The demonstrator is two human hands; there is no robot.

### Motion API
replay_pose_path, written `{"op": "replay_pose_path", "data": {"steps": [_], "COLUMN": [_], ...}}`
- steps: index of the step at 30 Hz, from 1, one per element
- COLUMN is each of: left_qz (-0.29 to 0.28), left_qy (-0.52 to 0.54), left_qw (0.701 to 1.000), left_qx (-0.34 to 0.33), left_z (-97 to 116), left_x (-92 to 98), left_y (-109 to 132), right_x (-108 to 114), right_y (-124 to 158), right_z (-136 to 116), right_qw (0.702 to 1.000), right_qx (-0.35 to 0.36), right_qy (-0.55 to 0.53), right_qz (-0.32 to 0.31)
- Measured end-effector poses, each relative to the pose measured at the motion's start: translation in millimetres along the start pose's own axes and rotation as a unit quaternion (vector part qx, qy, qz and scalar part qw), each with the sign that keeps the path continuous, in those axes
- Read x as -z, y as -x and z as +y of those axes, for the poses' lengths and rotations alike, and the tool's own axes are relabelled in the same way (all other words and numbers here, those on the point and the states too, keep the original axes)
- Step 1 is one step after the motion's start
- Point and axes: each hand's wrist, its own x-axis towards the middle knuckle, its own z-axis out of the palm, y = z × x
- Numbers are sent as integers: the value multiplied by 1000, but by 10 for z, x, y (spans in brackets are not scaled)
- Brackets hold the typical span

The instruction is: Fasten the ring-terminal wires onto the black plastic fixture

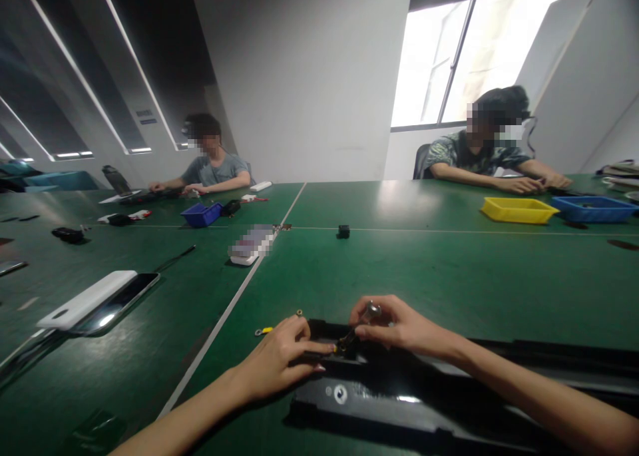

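A long black housing (369,403) lies on the green table in front of me, raised along its edges. My left hand (284,353) rests at its left end. The index finger is stretched out onto a small yellow piece (335,348) inside, with the thumb lower down and apart from it. In my right hand (394,319) is a short screwdriver (370,311) with a shiny round end, tilted down towards that yellow piece. Its tip is too small and dark to make out. Beyond my left hand lie a yellow-sleeved ring terminal (263,331) and a small brass ring (299,313).
A phone (120,303) lies against a white power bank (87,299) at the left. Farther off are a white device (252,244), a small black block (343,231), a dark blue bin (201,214), a yellow bin (519,210) and a blue bin (594,209). Two people sit working across the table.
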Motion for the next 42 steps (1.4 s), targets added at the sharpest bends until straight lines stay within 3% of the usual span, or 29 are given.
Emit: {"op": "replay_pose_path", "data": {"steps": [10,42], "left_qz": [1,-15], "left_qy": [0,3], "left_qw": [1000,1000], "left_qx": [-1,7], "left_z": [-9,-6], "left_x": [-6,2], "left_y": [0,0], "right_x": [15,3], "right_y": [14,2], "right_z": [-20,8], "right_qw": [1000,1000], "right_qx": [-2,-2], "right_qy": [-7,-4], "right_qz": [-20,-1]}}
